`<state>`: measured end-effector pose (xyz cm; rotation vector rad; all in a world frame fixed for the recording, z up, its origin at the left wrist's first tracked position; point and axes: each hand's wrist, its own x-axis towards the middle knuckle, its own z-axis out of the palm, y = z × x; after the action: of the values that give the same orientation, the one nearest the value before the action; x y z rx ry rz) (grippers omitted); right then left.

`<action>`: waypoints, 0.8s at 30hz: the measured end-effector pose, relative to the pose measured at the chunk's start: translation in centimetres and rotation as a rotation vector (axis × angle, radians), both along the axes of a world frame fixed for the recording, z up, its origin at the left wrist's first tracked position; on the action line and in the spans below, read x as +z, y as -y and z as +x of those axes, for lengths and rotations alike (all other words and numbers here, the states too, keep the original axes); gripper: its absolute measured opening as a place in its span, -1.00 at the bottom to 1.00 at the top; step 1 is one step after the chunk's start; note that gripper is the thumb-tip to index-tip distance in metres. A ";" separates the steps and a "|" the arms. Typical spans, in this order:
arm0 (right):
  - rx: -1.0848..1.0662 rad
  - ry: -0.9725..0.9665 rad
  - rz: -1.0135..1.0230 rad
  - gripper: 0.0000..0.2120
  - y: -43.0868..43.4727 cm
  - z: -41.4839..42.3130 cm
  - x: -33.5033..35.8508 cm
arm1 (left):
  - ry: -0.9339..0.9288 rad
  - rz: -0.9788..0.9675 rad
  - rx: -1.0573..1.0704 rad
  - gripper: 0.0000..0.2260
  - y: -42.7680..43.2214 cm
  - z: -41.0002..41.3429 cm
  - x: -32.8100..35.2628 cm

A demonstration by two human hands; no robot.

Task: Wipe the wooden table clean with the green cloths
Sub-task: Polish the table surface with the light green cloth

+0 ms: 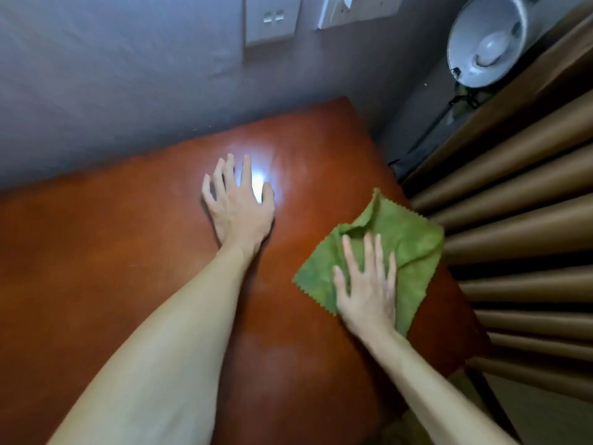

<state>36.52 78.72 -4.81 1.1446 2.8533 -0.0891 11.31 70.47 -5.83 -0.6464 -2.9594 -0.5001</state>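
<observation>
i see the wooden table (112,252) filling most of my view, set against a grey wall (112,75). brown curtain folds (513,226) hang along its right side. the green cloth (401,239) lies near the table's right edge, my right hand (365,290) pressing it flat with straight fingers. my left hand (239,207) rests open on bare wood, fingers spread.

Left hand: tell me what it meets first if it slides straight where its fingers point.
Only bare wooden table lies ahead of the left hand; past the far edge it would probably meet the grey wall, though depth there is unclear.
</observation>
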 end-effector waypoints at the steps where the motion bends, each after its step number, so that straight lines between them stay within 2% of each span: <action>1: 0.063 0.012 -0.024 -0.38 2.5 0.3 0.0 | 0.003 -0.007 0.004 -0.43 0.0 0.0 0.1; 3: 0.160 0.016 -0.077 -0.38 3.9 0.0 0.2 | 0.018 -0.018 0.000 -0.43 0.0 -0.1 0.4; 6: 0.249 0.013 -0.072 -0.40 -0.5 -3.0 0.2 | 0.020 -0.028 0.006 -0.43 -0.3 0.1 0.2; 11: -0.046 -0.063 -0.013 -0.42 -12.6 -15.0 -1.0 | -0.009 -0.030 0.037 -0.43 -0.9 0.0 -0.7; 14: -0.014 -0.038 -0.053 -0.42 -15.7 -20.1 -0.4 | -0.015 -0.039 0.032 -0.43 -0.9 -0.1 -0.5; 17: 0.090 -0.057 -0.039 -0.42 -10.8 -17.7 -0.3 | -0.004 -0.025 0.029 -0.45 -0.8 0.1 0.0; 21: 0.406 0.001 -0.082 -0.42 2.3 -7.0 0.6 | 0.045 0.014 0.025 -0.47 -0.4 0.0 0.5; 24: 0.469 0.007 -0.173 -0.42 1.8 -5.9 0.8 | 0.053 0.019 0.005 -0.47 -0.3 0.0 0.3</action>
<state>30.60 76.89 -4.03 0.4279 2.9481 -0.2961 11.33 70.77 -5.50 -0.6335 -3.0003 -0.5531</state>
